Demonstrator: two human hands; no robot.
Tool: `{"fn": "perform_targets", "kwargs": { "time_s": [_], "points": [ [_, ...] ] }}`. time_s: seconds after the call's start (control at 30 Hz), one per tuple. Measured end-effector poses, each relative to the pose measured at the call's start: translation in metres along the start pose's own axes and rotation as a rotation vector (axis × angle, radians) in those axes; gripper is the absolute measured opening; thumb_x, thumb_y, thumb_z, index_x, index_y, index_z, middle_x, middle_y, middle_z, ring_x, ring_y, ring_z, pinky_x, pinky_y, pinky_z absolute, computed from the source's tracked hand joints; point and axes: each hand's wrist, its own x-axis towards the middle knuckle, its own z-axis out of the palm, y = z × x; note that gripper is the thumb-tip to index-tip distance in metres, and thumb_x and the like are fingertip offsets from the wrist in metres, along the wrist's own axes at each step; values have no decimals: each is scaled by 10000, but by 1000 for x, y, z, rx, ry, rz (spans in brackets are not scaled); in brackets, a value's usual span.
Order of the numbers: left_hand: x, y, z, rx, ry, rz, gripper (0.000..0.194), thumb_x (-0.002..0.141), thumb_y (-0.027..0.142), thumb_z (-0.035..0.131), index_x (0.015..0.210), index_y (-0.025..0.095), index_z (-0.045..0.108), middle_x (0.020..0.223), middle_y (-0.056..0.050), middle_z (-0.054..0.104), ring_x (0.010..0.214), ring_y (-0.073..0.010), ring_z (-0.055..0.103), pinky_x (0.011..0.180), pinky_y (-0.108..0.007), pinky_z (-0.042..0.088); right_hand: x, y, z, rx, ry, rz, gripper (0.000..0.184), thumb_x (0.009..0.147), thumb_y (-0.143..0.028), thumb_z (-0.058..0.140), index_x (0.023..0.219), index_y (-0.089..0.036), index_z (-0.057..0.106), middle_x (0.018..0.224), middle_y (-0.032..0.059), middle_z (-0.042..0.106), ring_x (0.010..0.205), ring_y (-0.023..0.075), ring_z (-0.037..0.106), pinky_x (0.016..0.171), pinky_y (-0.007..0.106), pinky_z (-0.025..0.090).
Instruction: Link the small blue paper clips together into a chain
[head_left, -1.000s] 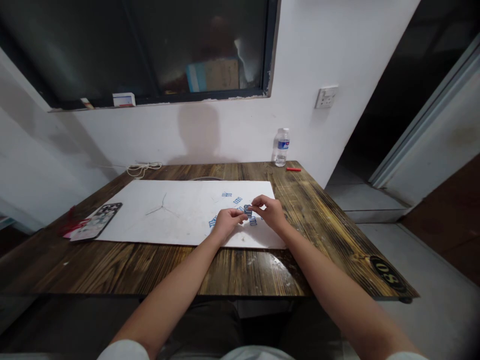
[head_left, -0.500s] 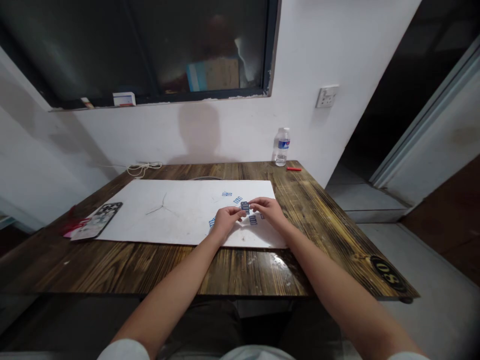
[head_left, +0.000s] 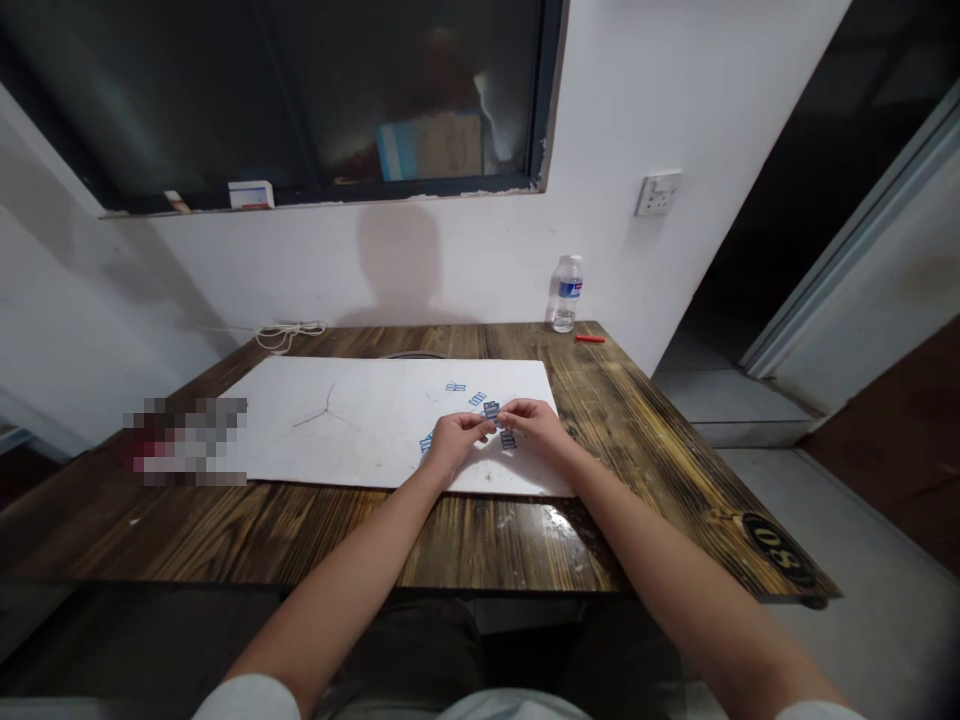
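Observation:
Both my hands meet over the right part of a white sheet (head_left: 352, 430) on the wooden table (head_left: 480, 540). My left hand (head_left: 452, 442) and my right hand (head_left: 536, 425) each pinch one side of a small blue clip (head_left: 491, 409), held just above the sheet. More small blue clips lie loose on the sheet: one (head_left: 454, 387) farther back, one (head_left: 477, 399) near it, one (head_left: 508, 439) under my right fingers and one (head_left: 426, 442) partly hidden by my left hand.
A plastic water bottle (head_left: 566, 293) stands at the table's back right by the wall, with a red pen (head_left: 587, 338) beside it. A coiled white cord (head_left: 289, 333) lies at the back left. A blurred item (head_left: 187, 440) sits at the sheet's left end.
My hands have drawn slightly closer together around the blue clip, which sits a little higher than before. The loose clips on the sheet have not moved.

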Motion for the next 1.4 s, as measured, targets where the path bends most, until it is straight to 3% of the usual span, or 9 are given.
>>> {"fn": "perform_targets", "kwargs": {
  "time_s": [0.3, 0.5, 0.6, 0.7, 0.8, 0.9, 1.17, 1.27, 1.4],
  "points": [
    [-1, 2, 1, -20, 38, -30, 344, 573, 464, 789, 697, 148, 732, 723, -88, 712, 595, -155, 577, 545, -254, 413, 3, 6, 0, -68, 44, -76, 368, 634, -523, 724, 720, -170, 666, 641, 11, 644, 605, 131, 549, 623, 267, 446],
    [3, -3, 1, -97, 71, 15, 321, 584, 420, 789, 734, 147, 711, 686, -51, 693, 585, -137, 589, 597, -257, 446, 3, 3, -5, -175, 1, -105, 358, 692, -521, 682, 758, -169, 698, 691, 33, 680, 634, 147, 579, 625, 271, 451],
    [7, -8, -1, -102, 99, 29, 312, 606, 427, 774, 735, 152, 704, 695, -44, 693, 583, -129, 591, 604, -253, 451, 3, -2, -14, -375, -33, -151, 324, 734, -494, 667, 811, -185, 726, 767, 49, 708, 685, 163, 599, 643, 276, 447],
    [9, -11, -2, -104, 120, 30, 323, 615, 442, 762, 748, 154, 702, 717, -52, 701, 592, -130, 593, 610, -256, 453, 2, -6, -25, -665, -176, -249, 244, 707, -404, 738, 846, -203, 748, 864, 64, 715, 774, 186, 604, 710, 292, 444],
    [10, -12, -2, -101, 130, 23, 323, 617, 439, 758, 753, 153, 697, 721, -56, 703, 593, -132, 587, 603, -256, 450, 1, -7, -32, -913, -275, -331, 320, 594, -353, 837, 877, -224, 762, 933, 72, 708, 889, 237, 587, 791, 327, 429],
    [10, -13, -2, -101, 136, 16, 322, 623, 440, 755, 760, 154, 696, 731, -57, 705, 598, -131, 585, 597, -250, 444, 0, -7, -33, -1034, -309, -315, 381, 568, -358, 856, 915, -234, 763, 973, 76, 699, 918, 259, 575, 803, 343, 425],
    [9, -13, -2, -104, 135, 4, 325, 616, 445, 757, 751, 156, 696, 728, -59, 705, 587, -133, 587, 588, -250, 439, -2, -11, -33, -1064, -371, -391, 114, 764, -202, 704, 858, -223, 765, 918, 76, 703, 870, 212, 599, 783, 299, 431],
    [9, -13, -2, -102, 129, 4, 302, 627, 431, 751, 743, 158, 692, 715, -50, 701, 587, -132, 586, 603, -252, 443, -2, -12, -33, -1017, -377, -431, 146, 807, -143, 624, 837, -202, 754, 856, 65, 701, 789, 174, 611, 729, 262, 435],
    [8, -10, -2, -109, 120, 1, 272, 636, 411, 750, 726, 162, 691, 705, -43, 697, 592, -128, 586, 612, -248, 441, -5, -16, -27, -942, -197, -486, 140, 849, -174, 585, 838, -181, 725, 771, 45, 687, 654, 134, 585, 627, 235, 419]
  ]
}}
